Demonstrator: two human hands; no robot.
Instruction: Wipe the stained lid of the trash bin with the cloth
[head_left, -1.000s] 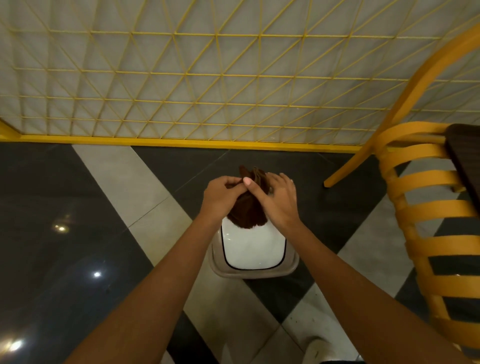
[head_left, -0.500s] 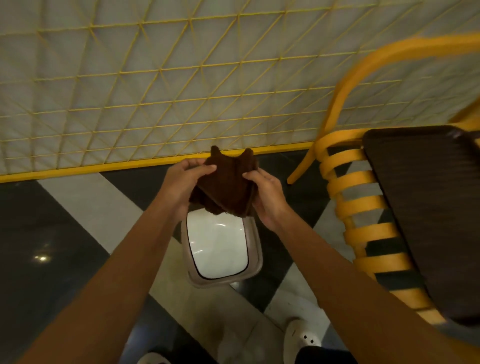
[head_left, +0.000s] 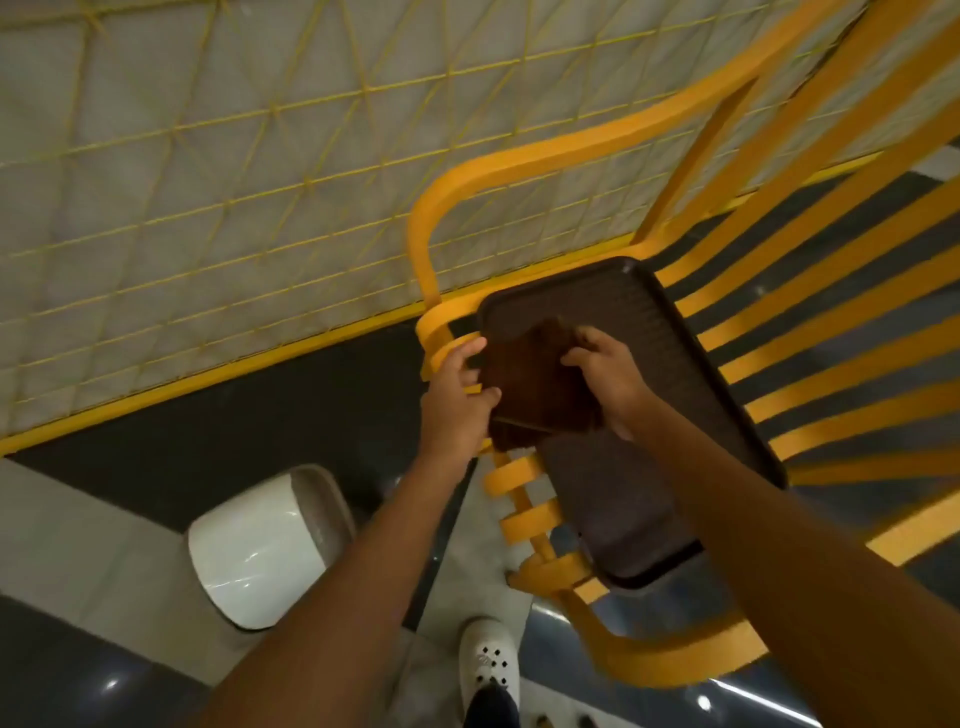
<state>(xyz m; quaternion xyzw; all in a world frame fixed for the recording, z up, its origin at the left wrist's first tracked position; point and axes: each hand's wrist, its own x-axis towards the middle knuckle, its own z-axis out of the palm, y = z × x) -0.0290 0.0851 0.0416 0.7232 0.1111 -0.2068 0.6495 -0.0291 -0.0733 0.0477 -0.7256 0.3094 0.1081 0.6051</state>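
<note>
A folded dark brown cloth (head_left: 537, 387) is held flat between both hands over the near-left part of a dark tray. My left hand (head_left: 457, 402) grips its left edge, thumb on top. My right hand (head_left: 605, 371) pinches its right edge. The trash bin stands on the floor at the lower left, its glossy white lid (head_left: 249, 558) set in a grey rim (head_left: 332, 499), well apart from the cloth and both hands.
The dark tray (head_left: 675, 374) lies on the seat of a yellow slatted chair (head_left: 545, 514). Behind runs a white wall with a yellow lattice (head_left: 234, 171) and a yellow skirting. My white shoe (head_left: 488, 660) stands on the black-and-white tiled floor.
The view has swung right. Both hands have carried the cloth away from above the bin lid to over the tray on the chair, and the cloth now looks folded flat.
</note>
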